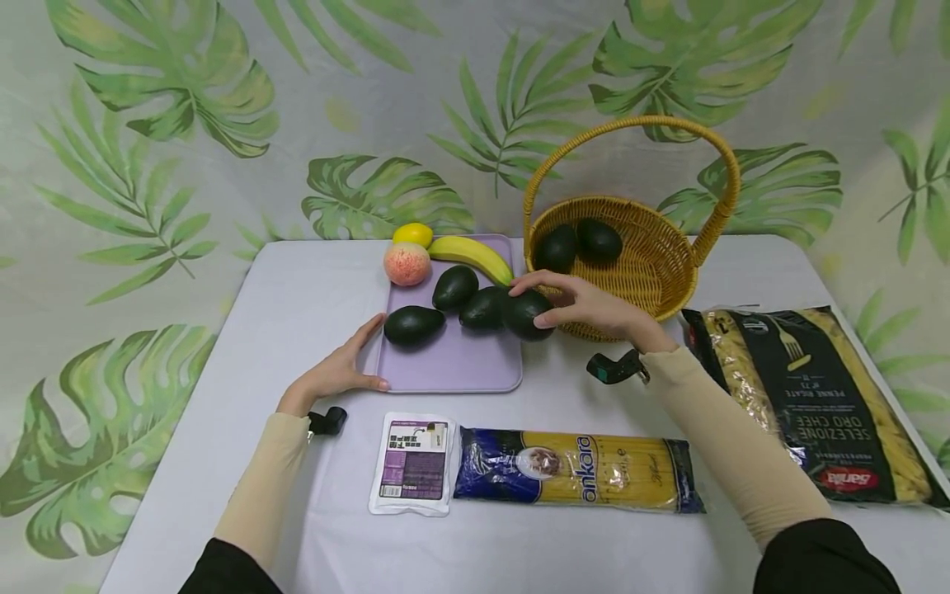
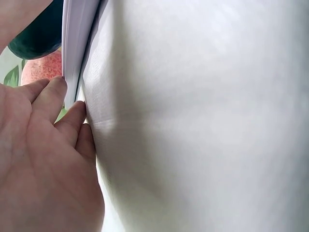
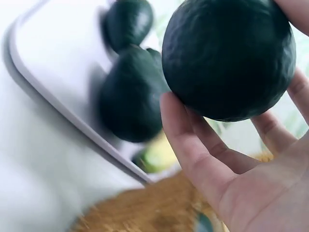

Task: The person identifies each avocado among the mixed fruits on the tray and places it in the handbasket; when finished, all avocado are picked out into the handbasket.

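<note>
My right hand [image 1: 586,307] holds a dark green avocado [image 1: 528,314] between thumb and fingers, over the right edge of the lilac tray [image 1: 453,371]. The right wrist view shows the held avocado [image 3: 229,58] large, with fingers around its underside. Three more avocados lie on the tray, one of them [image 1: 414,327] near the left edge. My left hand [image 1: 334,369] rests at the tray's left side with thumb and fingers spread. In the left wrist view, its fingertips [image 2: 59,86] touch the tray's side wall [image 2: 77,48].
Two avocados [image 1: 577,245] sit in a wicker basket [image 1: 653,280] with a tall handle, behind my right hand. A lemon [image 1: 412,235], peach [image 1: 406,264] and banana [image 1: 472,256] occupy the tray's back. In front lie a white pouch [image 1: 412,462], spaghetti [image 1: 579,468]; penne [image 1: 824,404] at right.
</note>
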